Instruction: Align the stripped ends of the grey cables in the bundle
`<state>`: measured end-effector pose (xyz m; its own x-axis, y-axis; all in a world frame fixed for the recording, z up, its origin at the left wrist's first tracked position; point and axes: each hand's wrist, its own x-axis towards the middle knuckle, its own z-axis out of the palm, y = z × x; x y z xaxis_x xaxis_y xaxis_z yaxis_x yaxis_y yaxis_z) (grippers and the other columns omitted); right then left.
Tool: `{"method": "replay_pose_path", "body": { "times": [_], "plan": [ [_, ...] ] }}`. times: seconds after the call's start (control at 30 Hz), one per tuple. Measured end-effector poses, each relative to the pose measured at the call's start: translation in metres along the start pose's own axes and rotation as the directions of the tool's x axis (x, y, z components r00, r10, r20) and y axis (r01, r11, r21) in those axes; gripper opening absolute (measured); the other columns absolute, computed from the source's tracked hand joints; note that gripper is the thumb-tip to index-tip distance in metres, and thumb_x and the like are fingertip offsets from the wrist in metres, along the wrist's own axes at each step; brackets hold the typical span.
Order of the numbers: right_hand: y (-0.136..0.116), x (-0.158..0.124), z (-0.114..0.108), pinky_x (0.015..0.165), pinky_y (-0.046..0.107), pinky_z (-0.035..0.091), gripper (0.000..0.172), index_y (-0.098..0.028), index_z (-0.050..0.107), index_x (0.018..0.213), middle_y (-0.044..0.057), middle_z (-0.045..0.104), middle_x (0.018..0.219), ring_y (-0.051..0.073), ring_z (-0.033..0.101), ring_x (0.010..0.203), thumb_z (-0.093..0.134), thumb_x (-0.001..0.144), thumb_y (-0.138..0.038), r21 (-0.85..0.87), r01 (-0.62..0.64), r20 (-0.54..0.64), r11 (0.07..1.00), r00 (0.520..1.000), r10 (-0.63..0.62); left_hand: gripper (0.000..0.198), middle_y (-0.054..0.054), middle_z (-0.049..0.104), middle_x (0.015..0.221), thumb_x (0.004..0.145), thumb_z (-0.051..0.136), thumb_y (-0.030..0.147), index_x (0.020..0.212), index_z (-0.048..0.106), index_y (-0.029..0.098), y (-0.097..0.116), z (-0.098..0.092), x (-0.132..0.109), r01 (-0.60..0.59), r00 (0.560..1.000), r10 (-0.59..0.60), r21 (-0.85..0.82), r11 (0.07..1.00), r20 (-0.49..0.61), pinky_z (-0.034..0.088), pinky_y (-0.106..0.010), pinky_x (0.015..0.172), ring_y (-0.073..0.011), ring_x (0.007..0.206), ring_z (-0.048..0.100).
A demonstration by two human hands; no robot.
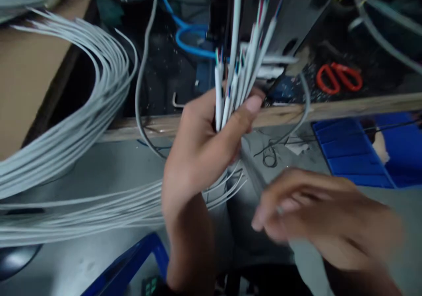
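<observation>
hands: two seen, left hand (201, 151) and right hand (313, 212)
cable bundle (235, 74): one bunch of thin white cables, roughly a dozen ends, exact count not readable; coloured cores shown at the tips
left grip: closed tight around the cable bundle, thumb pressed across the front, ends held pointing up above the table (82, 261)
right grip: fingers curled loosely, blurred; whether anything is pinched cannot be told; held low, right of the bundle, apart from it
cable sweep (75, 124): many white cables arched from the upper left, run flat across the table into the left hand
scissors (339, 77): one pair, red handles, laid behind the wooden rail (346, 105), well apart from both hands
blue trays: two counted, blue tray (352, 153) at right, second tray edge (132, 265) at bottom
blue hose (187, 34): one, looped behind the bundle
cardboard box (29, 76): one, far left, partly covered by the cable sweep
</observation>
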<state>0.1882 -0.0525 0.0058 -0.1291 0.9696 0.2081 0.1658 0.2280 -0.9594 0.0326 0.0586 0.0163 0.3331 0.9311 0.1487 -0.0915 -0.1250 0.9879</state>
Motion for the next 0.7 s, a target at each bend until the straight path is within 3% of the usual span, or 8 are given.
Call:
{"method": "replay_pose_path", "body": {
  "times": [0.1,0.2,0.3,0.5,0.7],
  "plan": [
    [-0.002,0.023,-0.009,0.067,0.028,0.062,0.036,-0.030,0.073,0.119,-0.001,0.073,0.100,0.012,0.073,0.077,0.056,0.098,-0.006,-0.002,0.095,-0.075,0.995,0.993,-0.095,0.013,0.003,0.062,0.073,0.099,0.068,0.035,0.103,0.074,0.024,0.001,-0.003,0.001,0.029,0.999,-0.028,0.030,0.999,-0.025,0.031,-0.030,0.042,-0.0094,0.046,0.045],
    [-0.006,0.041,-0.003,0.065,0.027,0.061,0.025,-0.029,0.072,0.115,-0.001,0.070,0.102,0.011,0.072,0.074,0.057,0.101,-0.014,-0.025,0.061,-0.270,0.998,0.961,-0.066,0.009,0.008,0.055,0.066,0.099,0.067,0.033,0.098,0.070,0.024,0.003,-0.006,0.002,0.077,0.997,-0.077,0.045,0.996,-0.006,0.030,-0.028,0.046,-0.0087,0.049,0.042],
    [-0.011,0.061,0.007,0.062,0.025,0.060,0.018,-0.028,0.070,0.113,0.000,0.068,0.105,0.010,0.070,0.072,0.059,0.100,-0.022,-0.035,0.041,-0.360,0.999,0.932,-0.051,0.018,0.009,0.048,0.059,0.101,0.063,0.037,0.089,0.063,0.024,0.006,-0.010,0.000,0.076,0.996,-0.078,0.043,0.996,0.047,0.029,-0.027,0.049,-0.0103,0.051,0.038],
    [-0.014,0.092,0.012,0.058,0.021,0.055,0.008,-0.026,0.069,0.101,-0.002,0.069,0.089,0.009,0.066,0.065,0.061,0.099,-0.026,-0.030,0.064,-0.315,0.997,0.946,-0.070,0.016,0.008,0.048,0.065,0.105,0.057,0.038,0.095,0.065,0.028,0.004,-0.017,-0.007,0.022,0.992,-0.030,0.064,0.998,0.123,0.031,-0.027,0.052,-0.0127,0.056,0.039],
    [-0.008,0.092,0.014,0.052,0.023,0.046,0.015,-0.024,0.068,0.091,-0.003,0.062,0.070,0.010,0.057,0.056,0.060,0.099,-0.034,-0.058,0.019,-0.320,0.998,0.947,-0.036,0.031,0.006,0.048,0.065,0.105,0.054,0.044,0.081,0.060,0.025,0.005,-0.020,-0.011,0.021,0.988,-0.034,0.089,0.996,0.148,0.032,-0.029,0.056,-0.0146,0.058,0.041]
  ]
}}
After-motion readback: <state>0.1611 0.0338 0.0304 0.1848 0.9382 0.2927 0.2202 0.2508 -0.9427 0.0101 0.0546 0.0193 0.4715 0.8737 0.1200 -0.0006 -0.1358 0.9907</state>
